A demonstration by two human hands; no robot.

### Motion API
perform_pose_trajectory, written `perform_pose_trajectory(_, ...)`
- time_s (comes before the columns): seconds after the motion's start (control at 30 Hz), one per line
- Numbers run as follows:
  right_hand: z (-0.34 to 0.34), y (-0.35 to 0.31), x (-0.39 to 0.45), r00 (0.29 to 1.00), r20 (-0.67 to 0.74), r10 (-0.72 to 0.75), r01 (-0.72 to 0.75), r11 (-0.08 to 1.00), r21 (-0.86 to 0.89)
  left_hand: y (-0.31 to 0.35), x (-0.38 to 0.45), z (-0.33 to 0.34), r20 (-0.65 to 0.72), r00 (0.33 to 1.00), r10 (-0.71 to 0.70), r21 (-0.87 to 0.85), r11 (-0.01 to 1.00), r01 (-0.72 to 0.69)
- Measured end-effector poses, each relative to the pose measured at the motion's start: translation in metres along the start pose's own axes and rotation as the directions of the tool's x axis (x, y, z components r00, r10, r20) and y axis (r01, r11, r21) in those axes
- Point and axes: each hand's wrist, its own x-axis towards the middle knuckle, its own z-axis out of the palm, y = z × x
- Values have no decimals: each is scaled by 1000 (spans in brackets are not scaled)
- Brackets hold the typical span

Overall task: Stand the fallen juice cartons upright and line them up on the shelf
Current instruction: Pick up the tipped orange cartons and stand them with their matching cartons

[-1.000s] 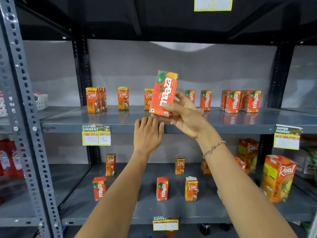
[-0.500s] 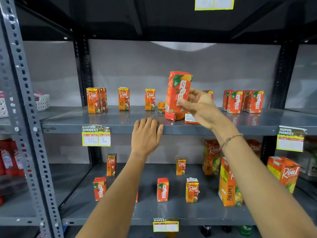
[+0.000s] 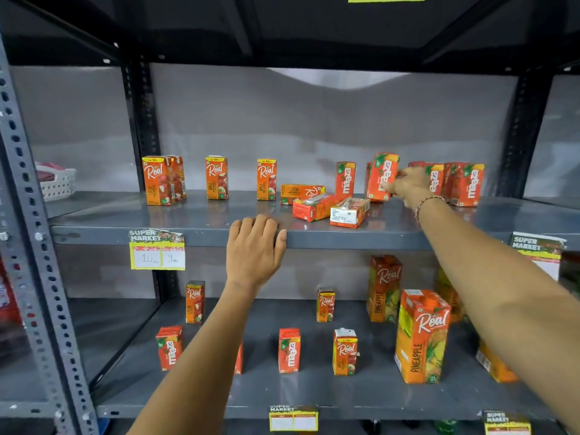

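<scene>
Head view: the right hand (image 3: pixel 408 185) has its fingers (image 3: pixel 387 186) clamped on a Maaza carton (image 3: pixel 381 176), tilted slightly and low over the shelf (image 3: pixel 188 215) beside the upright Maaza cartons (image 3: pixel 464 183). The left hand (image 3: pixel 252 249) rests flat on the shelf's front edge, fingers together, holding nothing. Three fallen cartons (image 3: pixel 317 205) lie mid-shelf, so the job looks partway done: these need standing, and the upright ones sit unevenly spaced.
</scene>
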Motion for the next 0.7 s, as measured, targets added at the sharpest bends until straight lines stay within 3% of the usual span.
perform_pose_trajectory(0.33, 9, 9, 11, 990, 101, 97, -91, 994, -64, -3, -1, 6, -88, 995, 46, 29, 999, -44)
perform_pose_trajectory(0.5, 6, 5, 3, 989, 82, 120, -105, 982, -159, -2, -1, 5, -76, 996, 43, 27, 999, -41)
perform_pose_trajectory(0.6, 3, -6, -12, 997, -59, -45, 25, 954, -298, -2, -1, 3, -46, 998, 31, 12, 999, -31)
perform_pose_trajectory(0.67, 3, -20, -25, 974, -62, -219, 198, 950, -240, -2, -1, 1, -12, 1000, 23, 2, 1000, -23)
perform_pose_trajectory(0.7, 3, -30, -34, 958, 0, -288, 284, 943, -172, -2, -1, 0, 6, 1000, 18, 1, 1000, -18)
